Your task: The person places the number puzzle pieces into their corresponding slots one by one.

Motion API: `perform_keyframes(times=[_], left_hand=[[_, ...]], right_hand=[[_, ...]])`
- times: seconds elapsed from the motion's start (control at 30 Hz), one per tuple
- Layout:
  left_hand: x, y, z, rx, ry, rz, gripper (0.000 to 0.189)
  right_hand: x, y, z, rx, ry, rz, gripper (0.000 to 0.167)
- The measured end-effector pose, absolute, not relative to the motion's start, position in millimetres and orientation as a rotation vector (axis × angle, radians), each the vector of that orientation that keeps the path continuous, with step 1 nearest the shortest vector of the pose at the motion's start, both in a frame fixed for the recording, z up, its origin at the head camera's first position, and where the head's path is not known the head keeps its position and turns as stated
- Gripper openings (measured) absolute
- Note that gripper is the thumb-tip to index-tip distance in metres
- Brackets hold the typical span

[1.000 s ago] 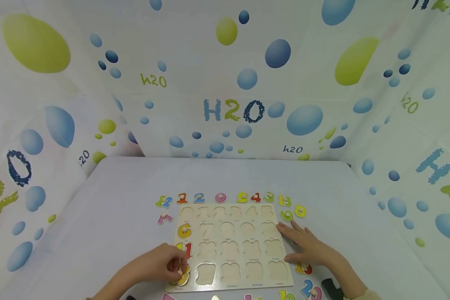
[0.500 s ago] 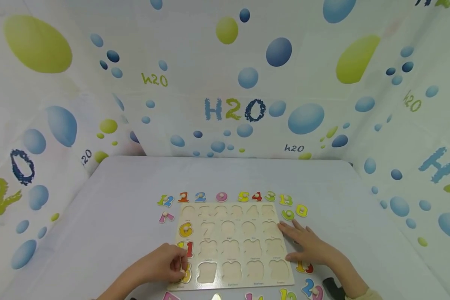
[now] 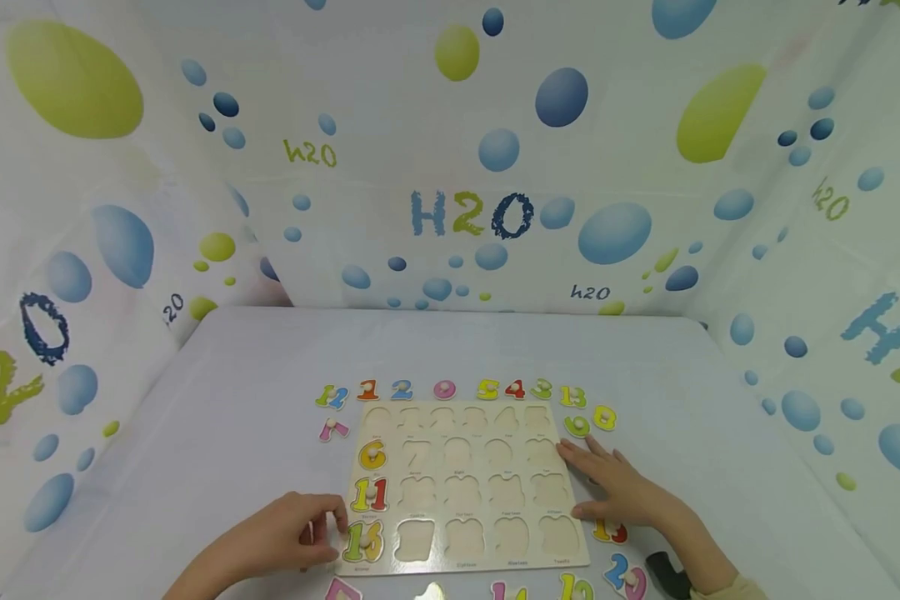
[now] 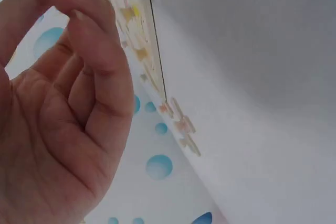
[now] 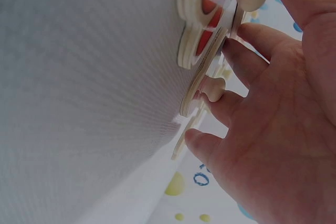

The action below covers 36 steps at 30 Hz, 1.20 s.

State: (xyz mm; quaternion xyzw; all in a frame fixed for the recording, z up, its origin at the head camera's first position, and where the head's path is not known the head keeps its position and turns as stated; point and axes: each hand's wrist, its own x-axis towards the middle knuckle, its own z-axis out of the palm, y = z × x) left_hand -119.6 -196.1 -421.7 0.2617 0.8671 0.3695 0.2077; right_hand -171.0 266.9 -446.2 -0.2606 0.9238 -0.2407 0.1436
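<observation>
A pale wooden number puzzle board (image 3: 438, 479) lies on the white table, most of its recesses bare. Down its left column sit the knobbed 6 piece (image 3: 372, 456), the 11 piece (image 3: 369, 495) and the 16 piece (image 3: 363, 542). My left hand (image 3: 288, 533) is just left of the 16, fingers loosely bent; in the left wrist view this hand (image 4: 63, 98) holds nothing. My right hand (image 3: 615, 487) rests with spread fingers at the board's right edge. The right wrist view shows its fingers (image 5: 252, 66) beside knobbed pieces on the table.
Loose number pieces surround the board: a row behind it with a red 4 (image 3: 515, 390), a yellow 8 (image 3: 604, 418) at right, a pink 7 (image 3: 334, 429) at left, and a 20 (image 3: 626, 577) at front right. Bubble-printed curtains (image 3: 450, 150) enclose the table.
My left hand has let go of the 16 piece and drawn back to the left, leaving the 16 and 11 uncovered. The right hand stays at the board's edge. The head view has shifted slightly.
</observation>
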Motion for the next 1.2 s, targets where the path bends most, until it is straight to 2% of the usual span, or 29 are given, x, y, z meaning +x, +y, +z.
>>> perform_keyframes(times=[0.1, 0.23, 0.37, 0.6, 0.9, 1.03, 1.2], left_hand=[[-104, -198, -424, 0.584, 2.300, 1.054, 0.012], [-91, -189, -432, 0.499, 2.221, 1.072, 0.015], [-88, -180, -439, 0.532, 2.268, 1.069, 0.021], [-87, -172, -438, 0.563, 2.328, 1.071, 0.019], [-110, -142, -398, 0.931, 2.507, 0.905, 0.023], [-130, -121, -398, 1.076, 2.556, 0.808, 0.024], [-144, -108, -408, 1.100, 2.532, 0.761, 0.024]], right_hand=[[-171, 267, -446, -0.752, 2.670, -0.690, 0.088], [-171, 268, -445, -0.745, 2.679, -0.681, 0.087], [-171, 268, -444, -0.756, 2.677, -0.697, 0.087], [-171, 267, -443, -0.759, 2.676, -0.693, 0.087], [-170, 267, -444, -0.753, 2.667, -0.705, 0.087], [-171, 268, -448, -0.754, 2.659, -0.711, 0.087], [-172, 268, -450, -0.741, 2.662, -0.703, 0.088]])
